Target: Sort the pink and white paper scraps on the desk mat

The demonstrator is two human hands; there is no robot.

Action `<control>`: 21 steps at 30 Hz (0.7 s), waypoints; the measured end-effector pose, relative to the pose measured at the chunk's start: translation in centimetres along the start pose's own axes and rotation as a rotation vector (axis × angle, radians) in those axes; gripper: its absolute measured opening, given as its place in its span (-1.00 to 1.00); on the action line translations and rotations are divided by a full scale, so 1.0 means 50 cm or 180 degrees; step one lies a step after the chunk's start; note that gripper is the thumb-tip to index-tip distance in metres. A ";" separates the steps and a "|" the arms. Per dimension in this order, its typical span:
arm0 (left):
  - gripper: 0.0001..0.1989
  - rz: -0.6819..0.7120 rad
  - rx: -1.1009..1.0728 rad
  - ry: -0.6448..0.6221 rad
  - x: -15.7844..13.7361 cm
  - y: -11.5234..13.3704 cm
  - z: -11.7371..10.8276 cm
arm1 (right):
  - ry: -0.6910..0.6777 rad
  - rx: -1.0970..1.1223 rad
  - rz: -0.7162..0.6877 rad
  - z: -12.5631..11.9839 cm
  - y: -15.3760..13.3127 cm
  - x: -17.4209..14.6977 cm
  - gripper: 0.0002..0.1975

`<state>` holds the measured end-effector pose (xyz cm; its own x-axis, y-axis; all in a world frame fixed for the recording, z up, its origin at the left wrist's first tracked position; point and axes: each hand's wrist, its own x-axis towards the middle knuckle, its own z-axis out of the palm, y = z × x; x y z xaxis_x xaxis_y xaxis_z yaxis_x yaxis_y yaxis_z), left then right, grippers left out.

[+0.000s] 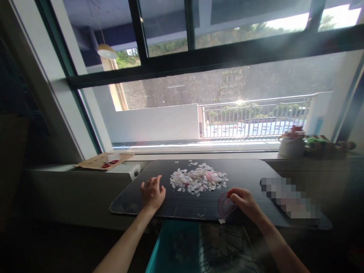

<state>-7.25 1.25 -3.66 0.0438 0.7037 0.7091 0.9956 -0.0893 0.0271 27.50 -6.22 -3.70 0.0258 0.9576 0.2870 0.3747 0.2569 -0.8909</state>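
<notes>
A pile of small cut paper pieces, mostly white with some pink, lies on the dark tabletop. My left hand is left of the pile, palm down, with its fingers apart and nothing in them. My right hand is at the front right of the pile, its fingers pinched on a clear, pinkish protractor. The protractor is see-through, and my fingers cover part of it. Below it, one white paper piece is at the table's front edge.
Under the table's front edge is a teal bin, with a patterned surface beside it. A blurred-out flat object lies at the table's right. On the left ledge are red-handled scissors on brown paper. A white pot stands by the window.
</notes>
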 end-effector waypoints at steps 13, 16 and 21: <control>-0.61 0.0044 -0.0045 0.0070 -0.001 0.000 0.000 | -0.0022 -0.0024 -0.0160 -0.002 -0.004 -0.003 -0.78; -0.61 0.0102 -0.0044 0.0073 -0.004 0.003 -0.002 | 0.0245 -0.0292 -0.0203 0.015 0.002 0.014 -0.73; -0.56 0.0138 -0.0067 0.0134 -0.009 0.007 -0.004 | 0.0228 -0.0622 -0.0534 0.072 -0.006 0.057 -0.66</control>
<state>-6.93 0.77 -3.84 0.0829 0.6686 0.7390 0.9909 -0.1342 0.0102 24.13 -3.10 -3.88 0.0111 0.8903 0.4552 0.5509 0.3745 -0.7459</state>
